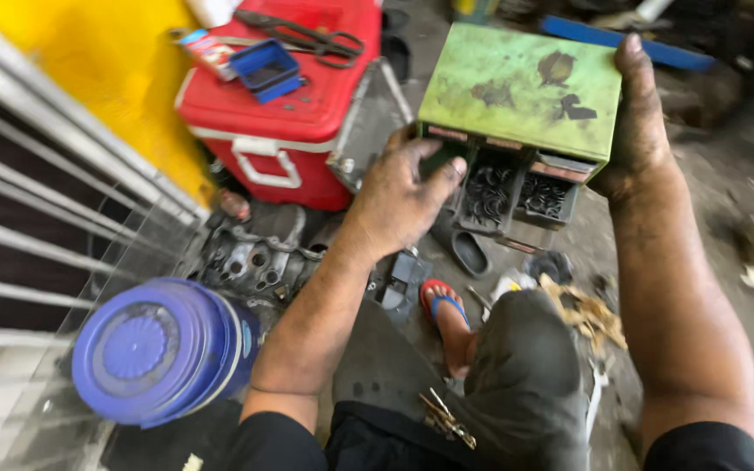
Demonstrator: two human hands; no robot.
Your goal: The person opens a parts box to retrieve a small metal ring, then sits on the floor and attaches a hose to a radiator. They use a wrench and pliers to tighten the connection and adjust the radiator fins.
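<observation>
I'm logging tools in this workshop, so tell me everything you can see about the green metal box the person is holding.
The green metal box is a small drawer cabinet, its paint faded, scuffed and spotted with rust and dark stains. It is held up, tilted, top face toward the camera. Its open drawers hold what look like dark metal rings. The right hand grips its right side with fingers over the top edge; the left hand touches the drawer front at lower left. It is above the floor, beside a red cooler.
</observation>
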